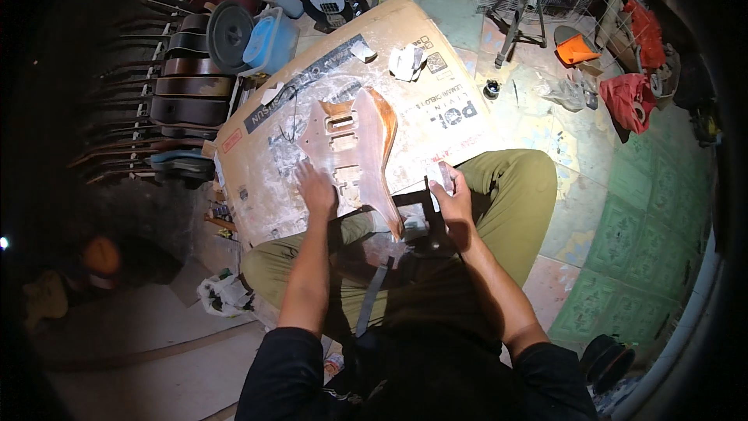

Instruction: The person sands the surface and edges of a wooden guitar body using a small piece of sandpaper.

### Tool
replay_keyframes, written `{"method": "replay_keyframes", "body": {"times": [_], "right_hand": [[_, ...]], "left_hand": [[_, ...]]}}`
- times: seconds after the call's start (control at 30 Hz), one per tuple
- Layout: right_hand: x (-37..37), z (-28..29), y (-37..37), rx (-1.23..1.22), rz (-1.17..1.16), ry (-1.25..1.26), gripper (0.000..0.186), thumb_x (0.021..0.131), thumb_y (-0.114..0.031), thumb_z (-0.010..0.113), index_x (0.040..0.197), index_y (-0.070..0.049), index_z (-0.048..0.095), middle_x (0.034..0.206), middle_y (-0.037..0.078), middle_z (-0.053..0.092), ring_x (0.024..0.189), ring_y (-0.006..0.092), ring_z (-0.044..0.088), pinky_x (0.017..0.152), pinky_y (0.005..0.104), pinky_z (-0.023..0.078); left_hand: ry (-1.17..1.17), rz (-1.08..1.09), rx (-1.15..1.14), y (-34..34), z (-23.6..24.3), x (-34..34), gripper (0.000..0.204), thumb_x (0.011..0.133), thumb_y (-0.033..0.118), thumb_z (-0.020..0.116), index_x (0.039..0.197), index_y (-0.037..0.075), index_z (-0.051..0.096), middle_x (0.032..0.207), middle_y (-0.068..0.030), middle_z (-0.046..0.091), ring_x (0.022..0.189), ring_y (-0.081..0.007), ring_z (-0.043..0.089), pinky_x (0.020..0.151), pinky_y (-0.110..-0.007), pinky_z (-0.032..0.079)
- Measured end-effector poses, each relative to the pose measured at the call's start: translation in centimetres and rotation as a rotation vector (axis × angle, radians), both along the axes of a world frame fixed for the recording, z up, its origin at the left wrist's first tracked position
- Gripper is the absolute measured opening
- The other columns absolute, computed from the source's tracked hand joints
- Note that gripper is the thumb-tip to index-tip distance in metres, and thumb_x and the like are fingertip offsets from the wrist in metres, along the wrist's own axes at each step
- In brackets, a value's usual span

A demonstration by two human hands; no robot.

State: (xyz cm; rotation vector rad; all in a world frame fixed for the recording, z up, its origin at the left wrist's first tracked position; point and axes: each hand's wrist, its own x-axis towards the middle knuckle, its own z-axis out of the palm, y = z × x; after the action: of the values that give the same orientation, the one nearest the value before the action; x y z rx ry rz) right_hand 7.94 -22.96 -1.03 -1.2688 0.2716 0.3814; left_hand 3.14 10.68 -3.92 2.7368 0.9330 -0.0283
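Note:
An unfinished wooden electric guitar body (372, 144) lies on a flattened cardboard sheet (269, 179) in front of my crossed legs. It has routed cavities down its middle and a glossier, orange-brown side edge. My left hand (316, 189) is beside the body's left edge, palm down with fingers stretched out, slightly blurred. To the right of the body, my right hand (456, 199) is closed around a small, flat, greyish-brown piece (445, 175), its kind unclear. A dark object with a strap (374, 288) hangs over my lap, partly in shadow.
Several guitars (191, 87) stand racked at the left, near a blue plastic tub (269, 43). Crumpled white paper (407, 62) and a thin dark cable (290, 113) lie on the cardboard. A small dark jar (492, 89) and a tripod (518, 12) stand farther right.

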Motion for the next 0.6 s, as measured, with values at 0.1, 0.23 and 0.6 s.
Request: {"method": "replay_keyframes", "body": {"times": [0.1, 0.23, 0.6], "right_hand": [[-0.3, 0.4, 0.7, 0.056, 0.012, 0.035, 0.050, 0.093, 0.001, 0.068, 0.140, 0.001, 0.051, 0.143, 0.014, 0.058, 0.131, 0.0187, 0.054, 0.109, 0.0316, 0.042], [0.0, 2.9, 0.6, -0.092, 0.084, 0.074, 0.050, 0.093, 0.001, 0.068, 0.140, 0.001, 0.051, 0.144, 0.015, 0.057, 0.132, 0.0197, 0.053, 0.109, 0.0314, 0.042], [-0.4, 2.9, 0.3, -0.143, 0.066, 0.064, 0.048, 0.093, -0.002, 0.068, 0.139, -0.001, 0.054, 0.131, 0.012, 0.064, 0.115, 0.0194, 0.061, 0.100, 0.0324, 0.048]], "left_hand": [[0.085, -0.130, 0.097, -5.3, 0.8, 0.5, 0.073, 0.103, 0.040, 0.047, 0.157, -0.005, 0.028, 0.167, -0.0250, 0.020, 0.155, -0.0410, 0.017, 0.124, -0.058, 0.013], [0.034, -0.374, 0.068, -9.5, 2.0, 0.0, 0.075, 0.101, 0.039, 0.052, 0.157, -0.004, 0.028, 0.167, -0.0235, 0.022, 0.155, -0.0389, 0.018, 0.125, -0.058, 0.013], [-0.019, 0.099, 0.003, 0.2, -0.9, -7.4, 0.067, 0.100, 0.037, 0.056, 0.153, 0.000, 0.040, 0.164, -0.0237, 0.027, 0.154, -0.0388, 0.021, 0.125, -0.051, 0.018]]}}
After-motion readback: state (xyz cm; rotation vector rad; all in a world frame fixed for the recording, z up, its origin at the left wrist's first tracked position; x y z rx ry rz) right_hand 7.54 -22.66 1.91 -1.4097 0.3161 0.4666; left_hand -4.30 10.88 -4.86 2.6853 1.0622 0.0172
